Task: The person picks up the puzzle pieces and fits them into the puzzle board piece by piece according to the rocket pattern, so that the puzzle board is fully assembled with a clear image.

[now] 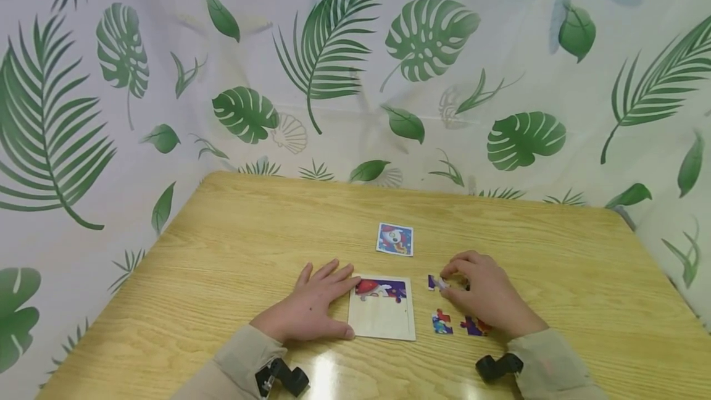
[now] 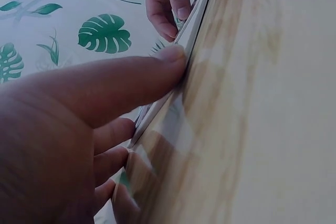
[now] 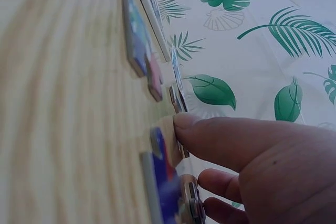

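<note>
A square wooden puzzle tray (image 1: 383, 320) lies on the table with joined pieces (image 1: 382, 289) along its top, showing a red shape and purple background. My left hand (image 1: 316, 304) rests at the tray's left side, fingers spread, its thumb by the lower left corner. In the left wrist view the thumb (image 2: 170, 53) touches the tray's edge. My right hand (image 1: 489, 292) pinches a purple-and-white puzzle piece (image 1: 431, 283) between thumb and index finger, low over the table right of the tray. Its thumb (image 3: 186, 120) partly hides that piece in the right wrist view.
A square picture card (image 1: 395, 239) with a white cartoon figure lies behind the tray. A red-and-blue puzzle piece (image 1: 442, 322) and a purple-and-red piece (image 1: 471, 326) lie right of the tray, with more partly under the right hand. A leaf-printed curtain (image 1: 333, 79) hangs behind the wooden table (image 1: 266, 221).
</note>
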The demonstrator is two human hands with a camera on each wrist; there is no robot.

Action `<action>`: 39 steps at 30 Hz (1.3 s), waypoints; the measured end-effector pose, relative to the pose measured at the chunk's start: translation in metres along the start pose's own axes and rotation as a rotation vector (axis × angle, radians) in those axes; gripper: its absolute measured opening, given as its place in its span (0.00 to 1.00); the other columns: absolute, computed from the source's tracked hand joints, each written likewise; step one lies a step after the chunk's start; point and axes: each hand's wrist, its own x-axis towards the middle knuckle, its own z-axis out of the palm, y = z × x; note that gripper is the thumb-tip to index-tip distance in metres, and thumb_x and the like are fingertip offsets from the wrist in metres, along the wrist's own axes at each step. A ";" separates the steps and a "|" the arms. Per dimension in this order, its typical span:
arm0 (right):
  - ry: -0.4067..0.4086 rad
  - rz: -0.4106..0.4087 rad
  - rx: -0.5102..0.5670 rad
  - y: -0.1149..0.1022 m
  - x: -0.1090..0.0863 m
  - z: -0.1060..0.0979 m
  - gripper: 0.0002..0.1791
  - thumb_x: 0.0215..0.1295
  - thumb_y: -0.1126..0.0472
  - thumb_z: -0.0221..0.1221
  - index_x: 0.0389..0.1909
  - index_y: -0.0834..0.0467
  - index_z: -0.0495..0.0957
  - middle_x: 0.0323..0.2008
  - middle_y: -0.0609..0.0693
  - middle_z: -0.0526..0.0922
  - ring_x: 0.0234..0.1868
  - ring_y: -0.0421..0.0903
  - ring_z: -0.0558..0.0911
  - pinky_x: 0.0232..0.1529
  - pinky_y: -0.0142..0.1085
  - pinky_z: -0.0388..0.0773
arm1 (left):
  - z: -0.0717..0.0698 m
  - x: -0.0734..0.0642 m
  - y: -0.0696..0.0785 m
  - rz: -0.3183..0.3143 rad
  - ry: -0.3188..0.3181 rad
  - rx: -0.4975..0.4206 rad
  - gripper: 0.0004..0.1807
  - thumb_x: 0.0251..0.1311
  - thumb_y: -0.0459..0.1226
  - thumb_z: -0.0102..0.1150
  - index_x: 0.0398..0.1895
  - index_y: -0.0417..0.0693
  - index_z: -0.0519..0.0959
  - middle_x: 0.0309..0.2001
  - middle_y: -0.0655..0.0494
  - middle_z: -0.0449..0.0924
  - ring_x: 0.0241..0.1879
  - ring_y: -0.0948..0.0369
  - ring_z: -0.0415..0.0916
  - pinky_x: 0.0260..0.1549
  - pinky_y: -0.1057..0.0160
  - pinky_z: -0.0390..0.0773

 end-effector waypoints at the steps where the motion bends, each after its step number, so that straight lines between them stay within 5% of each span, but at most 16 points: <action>1: 0.003 0.000 -0.002 0.000 0.000 0.000 0.09 0.64 0.49 0.69 0.42 0.45 0.85 0.56 0.51 0.78 0.58 0.58 0.74 0.57 0.60 0.70 | 0.000 0.000 0.000 0.000 -0.001 0.000 0.52 0.54 0.62 0.68 0.80 0.55 0.60 0.80 0.55 0.49 0.80 0.50 0.36 0.70 0.35 0.28; 39: 0.059 -0.013 0.078 -0.020 0.001 0.005 0.07 0.62 0.54 0.69 0.38 0.50 0.83 0.52 0.52 0.80 0.59 0.61 0.73 0.62 0.60 0.67 | 0.001 0.001 0.001 -0.008 -0.009 -0.013 0.53 0.54 0.62 0.67 0.80 0.57 0.58 0.80 0.57 0.48 0.80 0.52 0.35 0.71 0.36 0.27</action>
